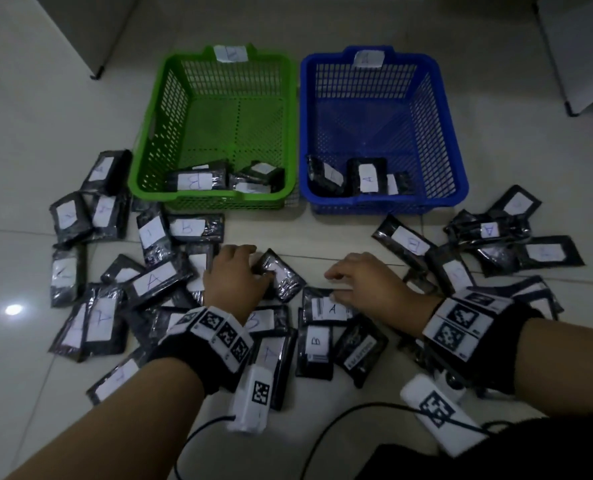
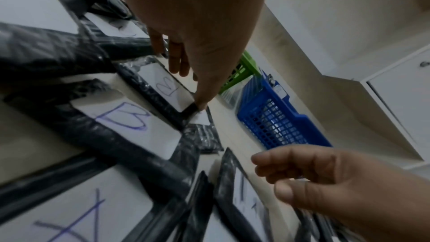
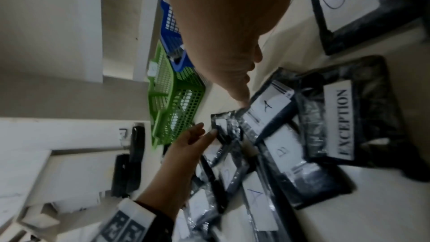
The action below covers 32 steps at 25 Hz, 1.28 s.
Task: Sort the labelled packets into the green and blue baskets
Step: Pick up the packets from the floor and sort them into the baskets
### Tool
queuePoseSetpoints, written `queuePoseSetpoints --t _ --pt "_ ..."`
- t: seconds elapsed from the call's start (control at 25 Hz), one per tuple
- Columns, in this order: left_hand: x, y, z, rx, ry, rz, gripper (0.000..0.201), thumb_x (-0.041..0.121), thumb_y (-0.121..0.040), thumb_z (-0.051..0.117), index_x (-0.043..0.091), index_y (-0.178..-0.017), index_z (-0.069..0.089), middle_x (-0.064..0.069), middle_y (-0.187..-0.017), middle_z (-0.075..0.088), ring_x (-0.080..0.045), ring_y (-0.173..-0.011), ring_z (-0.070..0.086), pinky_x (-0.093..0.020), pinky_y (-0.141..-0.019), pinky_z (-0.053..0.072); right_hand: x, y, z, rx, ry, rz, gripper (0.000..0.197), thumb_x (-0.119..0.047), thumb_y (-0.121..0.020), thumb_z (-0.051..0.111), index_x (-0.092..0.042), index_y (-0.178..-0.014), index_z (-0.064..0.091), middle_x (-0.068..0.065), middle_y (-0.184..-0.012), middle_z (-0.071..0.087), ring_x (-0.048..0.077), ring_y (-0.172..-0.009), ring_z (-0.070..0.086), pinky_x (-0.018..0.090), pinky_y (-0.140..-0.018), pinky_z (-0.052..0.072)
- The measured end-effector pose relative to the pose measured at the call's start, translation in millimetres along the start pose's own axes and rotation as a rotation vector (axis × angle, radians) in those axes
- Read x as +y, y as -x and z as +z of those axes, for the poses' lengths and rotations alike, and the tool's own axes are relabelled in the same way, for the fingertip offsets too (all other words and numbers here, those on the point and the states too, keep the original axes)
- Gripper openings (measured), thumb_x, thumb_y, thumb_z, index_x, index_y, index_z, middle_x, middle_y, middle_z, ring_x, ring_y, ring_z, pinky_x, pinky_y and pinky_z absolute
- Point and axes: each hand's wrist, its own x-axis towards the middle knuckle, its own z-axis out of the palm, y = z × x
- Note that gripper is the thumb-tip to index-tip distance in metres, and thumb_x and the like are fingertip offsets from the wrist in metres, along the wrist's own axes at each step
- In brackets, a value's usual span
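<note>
Black packets with white letter labels lie scattered on the tiled floor. The green basket [image 1: 139, 161] holds B packets and the blue basket [image 1: 456, 150] holds A packets; they stand side by side at the back. My left hand [image 1: 257, 268] [image 2: 189, 87] pinches a tilted packet [image 1: 284, 278] by its end. Its label reads B [image 2: 163, 86] in the left wrist view. My right hand [image 1: 340, 289] [image 3: 244, 87] rests a fingertip on the top corner of a flat A packet [image 1: 333, 310] [image 3: 267, 106], with the thumb apart from it.
Heaps of packets lie at left [image 1: 153, 278] and right [image 1: 489, 230]. A packet marked EXCEPTION [image 3: 342, 122] sits beside a B packet [image 1: 315, 344] near me. Black cables [image 1: 322, 441] trail on the floor. Furniture legs [image 1: 95, 76] [image 1: 570, 112] stand at the back corners.
</note>
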Motion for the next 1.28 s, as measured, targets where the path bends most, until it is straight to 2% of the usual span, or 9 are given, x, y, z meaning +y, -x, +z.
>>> queuePoseSetpoints --t 0.08,0.32,0.56,0.64,0.72,0.84,1.08,1.2,1.28 --pt "1.7 6.0 4.8 -0.039 -0.124 -0.026 0.064 0.046 -0.078 0.065 0.025 -0.135 0.044 -0.002 -0.134 0.048 -0.025 -0.123 0.047 -0.044 -0.102 0.034 3.6 0.1 11.2 -0.144 0.156 0.031 0.057 -0.037 -0.071 0.078 -0.021 -0.122 0.057 0.003 -0.113 0.050 0.020 -0.111 0.041 0.032 -0.092 0.042" --pt "2.7 -0.5 1.0 -0.138 -0.184 -0.050 0.059 0.048 -0.072 0.068 0.027 -0.124 0.052 -0.003 -0.123 0.052 -0.026 -0.117 0.049 -0.041 -0.101 0.034 7.1 -6.2 9.5 -0.180 0.084 0.060 0.042 -0.027 -0.070 0.080 -0.022 -0.092 0.045 0.001 -0.095 0.055 0.019 -0.090 0.051 0.030 -0.072 0.042" --pt "5.0 -18.9 -32.2 -0.235 0.471 -0.045 0.010 0.027 -0.083 0.069 0.021 -0.087 0.061 0.006 -0.078 0.068 -0.006 -0.072 0.064 -0.017 -0.068 0.048 -6.1 -20.2 -27.9 0.032 -0.413 0.107 0.029 -0.022 -0.077 0.077 -0.018 -0.092 0.053 0.003 -0.083 0.062 0.015 -0.074 0.057 0.026 -0.064 0.041" --pt "12.3 -21.4 -48.7 -0.220 0.705 -0.031 0.011 0.019 -0.084 0.069 0.015 -0.092 0.062 -0.004 -0.080 0.070 -0.013 -0.071 0.066 -0.028 -0.075 0.053 -18.1 -26.5 -42.4 0.139 -0.527 0.077 0.027 -0.021 -0.080 0.074 -0.018 -0.096 0.053 0.004 -0.090 0.064 0.010 -0.075 0.058 0.020 -0.061 0.045" --pt "20.7 -22.7 -64.0 -0.164 0.869 0.021 0.020 0.015 -0.085 0.067 0.016 -0.103 0.059 -0.013 -0.085 0.067 -0.020 -0.072 0.066 -0.033 -0.069 0.056 -30.5 -30.9 -56.8 0.237 -0.695 0.044 0.024 -0.017 -0.083 0.071 -0.015 -0.099 0.053 0.006 -0.094 0.066 0.009 -0.071 0.062 0.019 -0.055 0.051" --pt "31.1 -36.2 -80.6 0.018 0.970 0.118 0.031 0.013 -0.089 0.062 0.024 -0.118 0.054 -0.015 -0.087 0.059 -0.023 -0.074 0.064 -0.025 -0.058 0.053 -37.4 -41.6 -80.4 0.385 -0.833 0.022 0.021 -0.014 -0.087 0.066 -0.014 -0.105 0.055 0.010 -0.101 0.066 0.016 -0.075 0.064 0.038 -0.058 0.056" --pt "40.4 -83.9 -91.3 0.422 0.661 0.027 0.034 0.017 -0.085 0.062 0.027 -0.117 0.054 -0.003 -0.087 0.066 -0.018 -0.079 0.065 -0.034 -0.074 0.054 -7.2 -83.6 -119.8 0.631 -0.637 0.174 0.025 -0.008 -0.084 0.059 -0.018 -0.107 0.056 0.002 -0.091 0.062 0.020 -0.075 0.061 0.035 -0.068 0.052" --pt "45.2 -96.6 -82.6 0.383 0.438 -0.004 0.035 0.026 -0.084 0.066 0.025 -0.117 0.054 0.004 -0.082 0.064 -0.018 -0.079 0.063 -0.027 -0.070 0.047 12.6 -95.7 -114.7 0.628 -0.535 0.290 0.027 -0.009 -0.082 0.065 -0.014 -0.104 0.051 0.003 -0.085 0.058 0.021 -0.077 0.058 0.028 -0.060 0.044" --pt "41.9 -105.5 -73.1 0.294 0.268 -0.015 0.038 0.034 -0.083 0.066 0.028 -0.118 0.054 0.002 -0.091 0.069 -0.025 -0.090 0.064 -0.037 -0.083 0.050 21.2 -99.1 -108.0 0.599 -0.440 0.323 0.029 -0.011 -0.081 0.068 -0.014 -0.098 0.046 0.006 -0.091 0.057 0.024 -0.084 0.057 0.029 -0.065 0.041"
